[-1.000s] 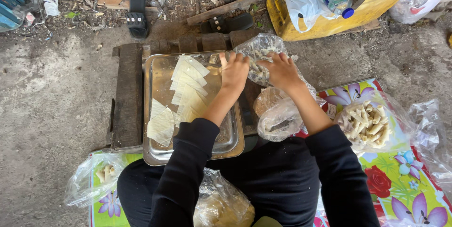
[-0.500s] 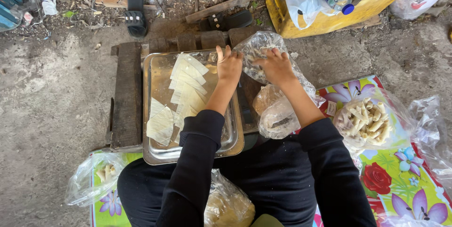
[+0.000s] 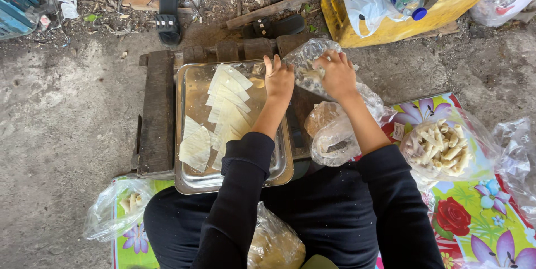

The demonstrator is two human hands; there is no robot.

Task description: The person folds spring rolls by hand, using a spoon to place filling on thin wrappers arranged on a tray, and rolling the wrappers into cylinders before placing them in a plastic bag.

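A steel tray (image 3: 193, 86) lies on a low wooden bench (image 3: 156, 110), with several pale triangular wrappers (image 3: 226, 107) laid in a row on it. My left hand (image 3: 278, 78) hovers at the tray's right rim, fingers spread, touching the edge of a clear plastic bag (image 3: 307, 63). My right hand (image 3: 336, 75) grips that bag from the right side. A second clear bag (image 3: 330, 132) with some filling lies just below it, against my right forearm.
A bag of rolled snacks (image 3: 439, 145) lies on the flowered mat (image 3: 474, 219) at right. More bags lie by my knees (image 3: 114, 210). A yellow container (image 3: 391, 23), black sandals (image 3: 167, 20) and debris are beyond the bench. Bare concrete is at left.
Both hands shifted slightly left and farther from me with the clear bag. My left hand has spread its fingers at the tray's rim.
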